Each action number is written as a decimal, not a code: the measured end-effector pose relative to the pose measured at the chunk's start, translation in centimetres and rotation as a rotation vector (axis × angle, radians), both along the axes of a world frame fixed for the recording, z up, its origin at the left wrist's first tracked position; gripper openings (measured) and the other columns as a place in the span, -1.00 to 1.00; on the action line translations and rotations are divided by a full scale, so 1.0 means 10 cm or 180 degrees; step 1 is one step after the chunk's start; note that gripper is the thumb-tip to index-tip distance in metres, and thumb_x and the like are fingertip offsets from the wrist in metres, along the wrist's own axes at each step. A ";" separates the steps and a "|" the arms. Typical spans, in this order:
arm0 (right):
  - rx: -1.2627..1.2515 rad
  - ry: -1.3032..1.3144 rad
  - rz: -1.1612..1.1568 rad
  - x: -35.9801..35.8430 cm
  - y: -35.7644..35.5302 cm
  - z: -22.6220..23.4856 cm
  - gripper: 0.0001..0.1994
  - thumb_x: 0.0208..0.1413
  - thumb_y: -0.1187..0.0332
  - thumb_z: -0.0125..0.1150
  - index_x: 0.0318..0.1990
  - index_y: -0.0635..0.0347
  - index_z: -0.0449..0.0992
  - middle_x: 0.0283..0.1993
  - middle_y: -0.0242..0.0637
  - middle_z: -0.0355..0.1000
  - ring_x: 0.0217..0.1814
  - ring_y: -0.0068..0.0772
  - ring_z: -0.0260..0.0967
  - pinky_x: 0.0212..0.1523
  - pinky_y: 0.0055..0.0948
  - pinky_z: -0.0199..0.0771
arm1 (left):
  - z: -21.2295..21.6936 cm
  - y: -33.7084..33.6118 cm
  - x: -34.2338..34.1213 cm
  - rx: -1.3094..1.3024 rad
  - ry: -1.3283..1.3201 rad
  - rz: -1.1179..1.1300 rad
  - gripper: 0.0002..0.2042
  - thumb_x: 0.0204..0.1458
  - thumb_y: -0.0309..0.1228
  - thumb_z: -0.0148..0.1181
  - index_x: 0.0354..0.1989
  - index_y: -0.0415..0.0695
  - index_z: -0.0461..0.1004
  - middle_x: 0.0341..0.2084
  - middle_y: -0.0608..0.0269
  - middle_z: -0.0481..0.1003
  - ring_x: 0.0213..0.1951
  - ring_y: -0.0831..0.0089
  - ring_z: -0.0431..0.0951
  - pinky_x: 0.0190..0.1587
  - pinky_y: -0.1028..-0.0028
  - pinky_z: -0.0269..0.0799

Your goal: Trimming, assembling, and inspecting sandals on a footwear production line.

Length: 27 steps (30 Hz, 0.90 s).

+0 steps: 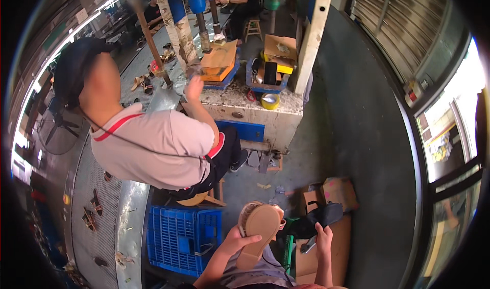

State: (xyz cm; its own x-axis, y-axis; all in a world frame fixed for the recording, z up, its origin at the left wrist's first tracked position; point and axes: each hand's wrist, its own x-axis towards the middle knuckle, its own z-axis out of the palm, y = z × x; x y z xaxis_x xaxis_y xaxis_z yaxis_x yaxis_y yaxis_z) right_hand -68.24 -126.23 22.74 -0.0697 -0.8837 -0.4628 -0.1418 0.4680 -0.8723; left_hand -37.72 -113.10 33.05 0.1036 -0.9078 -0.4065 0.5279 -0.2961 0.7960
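Tan sandal (258, 230) in left hand (236, 239), blue crate (178, 240) beside

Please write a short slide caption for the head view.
Left hand holds a tan sandal; right hand grips a black sandal.

Grey concrete floor (352, 136), stained stone counter (255, 108) with a blue panel, blue plastic crate (178, 238), wooden stool (252, 29), corrugated shutter (393, 23), bright daylit windows (454, 131), fluorescent tube lights (109, 3) overhead

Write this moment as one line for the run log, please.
left hand: holds tan sandal, sole up | right hand: grips black sandal | blue crate at left
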 end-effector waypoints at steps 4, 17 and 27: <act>0.0004 -0.0145 -0.0098 0.24 -0.91 0.43 -0.81 0.20 0.28 0.21 -0.45 0.05 0.44 -0.65 -0.64 0.18 -0.72 -0.76 0.05 -0.71 -0.62 -0.04 | -0.22 -1.02 -0.02 -0.0266 -0.0141 0.0076 -0.47 -0.02 -0.44 0.40 0.14 -0.26 0.38 -0.02 0.21 0.51 0.02 0.49 0.48 0.08 0.43 0.41; -0.0443 0.0749 -0.0445 0.08 -4.63 0.35 -0.55 0.15 0.29 0.30 -0.64 0.19 0.17 -0.64 -0.51 0.06 -0.55 -0.70 -0.03 -0.60 -0.44 0.04 | -0.43 -5.45 -0.26 -0.0664 -0.0892 -0.1384 -0.45 -0.03 -0.34 0.42 0.13 -0.27 0.40 -0.01 0.19 0.53 0.00 0.47 0.51 0.09 0.43 0.42; -0.1157 0.1482 0.1086 0.53 -8.44 0.67 -0.61 0.16 0.21 0.26 -0.51 0.39 0.37 -0.48 0.18 0.40 -0.37 0.23 0.43 -0.33 -0.13 0.40 | 0.35 -8.79 -0.23 -0.0270 -0.0283 -0.0155 -0.55 0.06 -0.46 0.31 0.12 -0.29 0.39 -0.07 0.19 0.55 -0.04 0.43 0.55 0.06 0.39 0.45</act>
